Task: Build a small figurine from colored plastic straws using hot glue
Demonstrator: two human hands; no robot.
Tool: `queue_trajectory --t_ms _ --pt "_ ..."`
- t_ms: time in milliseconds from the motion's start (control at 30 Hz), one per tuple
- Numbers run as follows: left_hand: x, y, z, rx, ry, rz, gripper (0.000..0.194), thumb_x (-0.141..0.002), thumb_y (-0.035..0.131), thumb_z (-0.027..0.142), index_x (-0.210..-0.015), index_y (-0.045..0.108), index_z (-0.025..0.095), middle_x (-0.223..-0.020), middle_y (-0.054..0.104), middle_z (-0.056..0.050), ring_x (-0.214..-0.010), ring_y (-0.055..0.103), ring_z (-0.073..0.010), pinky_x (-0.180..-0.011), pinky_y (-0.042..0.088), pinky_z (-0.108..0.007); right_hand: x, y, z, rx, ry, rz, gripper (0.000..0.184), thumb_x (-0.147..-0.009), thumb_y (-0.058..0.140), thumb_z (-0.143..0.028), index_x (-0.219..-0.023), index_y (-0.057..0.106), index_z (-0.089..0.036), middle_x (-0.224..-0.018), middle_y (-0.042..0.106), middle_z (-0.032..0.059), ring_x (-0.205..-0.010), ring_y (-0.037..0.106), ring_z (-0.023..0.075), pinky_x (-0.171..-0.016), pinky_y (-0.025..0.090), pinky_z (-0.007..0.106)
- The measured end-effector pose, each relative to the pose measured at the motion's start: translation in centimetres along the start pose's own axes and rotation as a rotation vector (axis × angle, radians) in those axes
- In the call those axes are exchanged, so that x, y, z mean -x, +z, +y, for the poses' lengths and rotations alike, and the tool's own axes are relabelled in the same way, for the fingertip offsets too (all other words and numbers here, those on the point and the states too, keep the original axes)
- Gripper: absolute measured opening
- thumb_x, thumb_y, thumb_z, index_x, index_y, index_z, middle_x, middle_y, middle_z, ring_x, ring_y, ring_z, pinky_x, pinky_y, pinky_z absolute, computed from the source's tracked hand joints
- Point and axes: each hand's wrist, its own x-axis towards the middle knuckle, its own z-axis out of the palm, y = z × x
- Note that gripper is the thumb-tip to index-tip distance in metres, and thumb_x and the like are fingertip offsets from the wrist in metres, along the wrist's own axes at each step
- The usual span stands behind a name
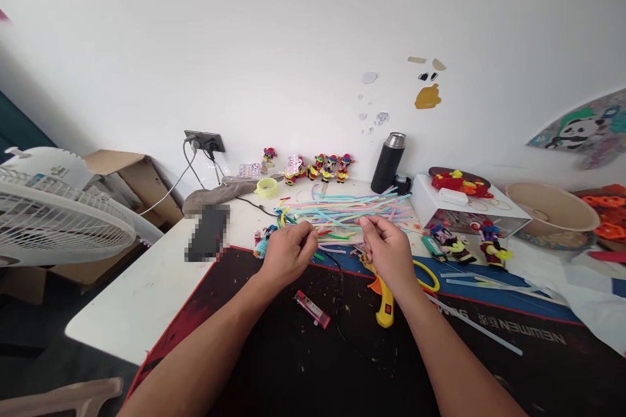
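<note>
My left hand [291, 251] is curled above the dark desk mat, thumb pressed against the fingers. What it pinches, if anything, is too small to make out. Apart from it, my right hand [388, 251] pinches thumb and forefinger together, and any thin item between them cannot be told. Behind both hands spreads a pile of pastel pipe cleaners [337, 208]. A yellow glue gun [385, 306] lies beneath my right hand, partly covered by it. Between my forearms rests a small pink, clear-topped case [312, 310]. A small blue figure [263, 246] stands left of my left hand.
Several colourful figures [331, 169] line the wall, near a black thermos [388, 163] and a yellow tape roll [267, 187]. A white box [430, 205] and a beige bowl [552, 205] stand right. A fan [63, 221] is left; a black cable [340, 293] crosses the mat.
</note>
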Motion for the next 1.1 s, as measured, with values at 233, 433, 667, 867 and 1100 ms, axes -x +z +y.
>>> queue_trajectory --t_ms 233,433,667,867,1100 --pt "-4.0 0.1 1.0 -0.236 0.032 -0.062 0.043 -0.104 0.04 0.042 -0.068 0.052 0.022 -0.063 0.059 -0.002 -0.061 0.053 -0.0179 -0.06 0.027 -0.03 -0.6 -0.8 -0.8 -0.157 -0.004 0.02 0.051 -0.086 0.07 -0.067 -0.094 0.072 -0.017 -0.051 0.045 -0.0065 -0.042 0.041 0.0128 -0.042 0.033 0.026" --pt "-9.9 1.6 0.4 -0.458 0.011 -0.268 0.032 -0.104 0.047 0.037 -0.091 0.072 0.022 -0.081 0.076 -0.007 -0.077 0.068 -0.0252 -0.064 0.038 -0.031 -1.1 -1.4 -1.1 -0.288 -0.021 0.054 0.049 -0.087 0.07 -0.066 -0.095 0.073 -0.017 -0.051 0.042 -0.0084 -0.04 0.037 0.0107 -0.041 0.033 0.025" --pt "-11.0 4.4 0.3 -0.51 0.166 -0.335 0.028 -0.093 0.06 0.016 -0.118 0.07 0.023 -0.121 0.074 -0.009 -0.114 0.066 -0.0268 -0.091 0.049 -0.034 -1.1 -0.7 -0.3 -0.217 -0.049 -0.011 0.043 -0.091 0.065 -0.06 -0.095 0.075 -0.018 -0.051 0.047 -0.0065 -0.042 0.041 0.0127 -0.043 0.034 0.026" --pt "-10.0 6.8 0.2 -0.611 0.249 -0.452 0.012 -0.091 0.065 0.021 -0.098 0.074 0.016 -0.105 0.071 -0.016 -0.104 0.066 -0.0311 -0.088 0.05 -0.039 -0.6 0.0 -0.2 -0.099 -0.083 -0.034 0.034 -0.095 0.06 -0.05 -0.094 0.076 -0.02 -0.056 0.056 -0.0026 -0.05 0.053 0.017 -0.052 0.041 0.028" --pt "-11.6 6.9 -0.5 -0.629 0.297 -0.474 0.017 -0.092 0.06 0.019 -0.091 0.077 0.018 -0.1 0.072 -0.015 -0.1 0.067 -0.03 -0.083 0.05 -0.037 -0.3 0.1 -0.4 -0.03 -0.09 -0.074 0.032 -0.096 0.057 -0.047 -0.095 0.075 -0.021 -0.057 0.057 -0.002 -0.055 0.057 0.0191 -0.054 0.043 0.029"
